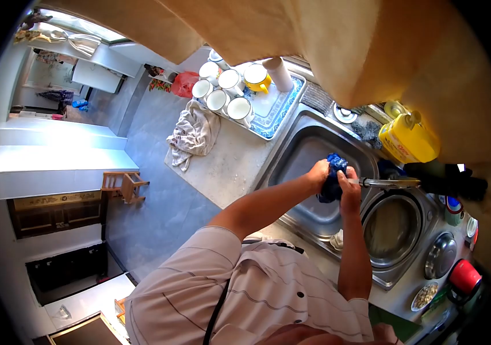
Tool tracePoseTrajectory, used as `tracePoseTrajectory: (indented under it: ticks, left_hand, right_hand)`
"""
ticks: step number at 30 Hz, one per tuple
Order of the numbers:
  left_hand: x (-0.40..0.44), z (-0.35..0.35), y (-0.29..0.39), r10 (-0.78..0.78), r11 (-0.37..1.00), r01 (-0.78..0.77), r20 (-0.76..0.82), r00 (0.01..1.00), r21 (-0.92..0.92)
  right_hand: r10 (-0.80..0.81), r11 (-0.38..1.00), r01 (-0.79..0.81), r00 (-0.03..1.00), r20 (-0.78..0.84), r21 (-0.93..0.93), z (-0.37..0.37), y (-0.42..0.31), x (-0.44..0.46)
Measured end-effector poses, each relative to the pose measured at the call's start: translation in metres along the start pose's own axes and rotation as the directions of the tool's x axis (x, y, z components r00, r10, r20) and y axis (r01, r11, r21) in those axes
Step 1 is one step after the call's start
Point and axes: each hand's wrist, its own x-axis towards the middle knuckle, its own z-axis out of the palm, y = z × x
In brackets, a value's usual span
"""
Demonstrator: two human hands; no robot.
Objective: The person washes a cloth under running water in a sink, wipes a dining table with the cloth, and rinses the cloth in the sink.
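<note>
A dark blue crumpled cloth (332, 187) is held between my two hands over the metal sink basin (300, 164). My left hand (318, 175) grips its one side, fingers closed. My right hand (349, 188) is closed on the opposite side, right by the end of the faucet (389, 183). The faucet spout points toward the cloth. Some of the cloth hangs below my fingers. The second, round basin (392, 230) lies beside my right forearm.
A blue-patterned tray (275, 118) holds several white mugs and a yellow mug (257, 76). A crumpled rag (194, 135) lies on the counter. Behind the sink stands a yellow bottle (409, 138). A metal lid (440, 256), a bowl (425, 296) and a red container (465, 277) are nearby.
</note>
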Motion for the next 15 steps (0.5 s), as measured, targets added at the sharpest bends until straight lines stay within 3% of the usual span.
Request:
tracePoseTrajectory:
  ticks: [1, 2, 3, 5, 6, 7, 8, 9, 10, 11, 12, 13, 14, 15]
  left_hand:
    - [0.002, -0.004, 0.002, 0.01, 1.0, -0.01, 0.0, 1.0, 0.001]
    - [0.002, -0.009, -0.001, -0.035, 0.999, 0.036, -0.037, 0.999, 0.04]
    - [0.0, -0.013, -0.006, -0.078, 0.994, 0.084, -0.076, 0.994, 0.074]
    - [0.009, -0.025, -0.024, -0.031, 0.977, 0.061, 0.149, 0.988, -0.203]
    - [0.006, -0.009, -0.027, 0.034, 0.981, 0.002, 0.182, 0.983, -0.196]
    - [0.003, 0.004, -0.033, 0.099, 0.979, -0.057, 0.213, 0.972, -0.194]
    - [0.006, -0.007, -0.035, 0.274, 0.7, -0.507, 0.466, 0.841, 0.504]
    - [0.004, -0.011, -0.033, 0.418, -0.131, -0.686, 0.667, 0.617, 0.716]
    - [0.004, -0.012, -0.04, 0.469, 0.456, -0.469, 0.244, 0.849, 0.756]
    - [0.007, -0.013, -0.039, 0.24, 0.882, -0.149, -0.155, 0.958, 0.448]
    - [0.004, -0.012, -0.035, 0.312, 0.746, -0.098, -0.216, 0.925, 0.658]
    - [0.008, -0.025, -0.039, 0.314, 0.749, -0.1, -0.218, 0.924, 0.654]
    - [0.011, -0.04, -0.042, 0.374, 0.541, -0.132, -0.097, 0.922, 0.831]
    - [0.006, -0.034, -0.039, 0.385, 0.419, -0.147, -0.029, 0.922, 0.896]
  right_hand:
    - [0.13, 0.981, -0.138, 0.989, 0.064, 0.136, 0.002, -0.002, 0.001]
    - [0.132, 0.98, -0.141, 0.989, 0.073, 0.137, 0.004, -0.005, 0.002]
    - [0.067, 0.998, -0.068, 0.996, 0.06, 0.006, 0.006, -0.011, 0.001]
    - [-0.081, 0.963, 0.094, 0.995, 0.061, -0.254, 0.012, -0.021, 0.006]
    - [-0.481, 0.708, 0.428, 0.875, 0.059, -0.562, 0.009, 0.002, 0.012]
    - [-0.465, 0.747, 0.391, 0.885, -0.002, -0.538, 0.008, 0.005, 0.016]
    - [-0.447, 0.784, 0.357, 0.892, -0.062, -0.508, 0.008, 0.009, 0.021]
    - [-0.189, 0.939, 0.165, 0.981, -0.051, -0.303, 0.002, 0.006, 0.023]
    - [-0.228, 0.867, 0.184, 0.973, -0.041, -0.463, 0.002, 0.005, 0.024]
    - [-0.233, 0.866, 0.192, 0.972, -0.033, -0.462, -0.001, 0.011, 0.031]
    - [-0.336, 0.711, 0.252, 0.942, -0.003, -0.657, -0.006, 0.023, 0.039]
    - [-0.38, 0.615, 0.273, 0.925, 0.025, -0.74, -0.009, 0.031, 0.043]
    - [-0.423, 0.509, 0.286, 0.905, 0.053, -0.812, -0.013, 0.04, 0.046]
    - [-0.408, 0.616, 0.272, 0.913, -0.004, -0.739, -0.014, 0.045, 0.047]
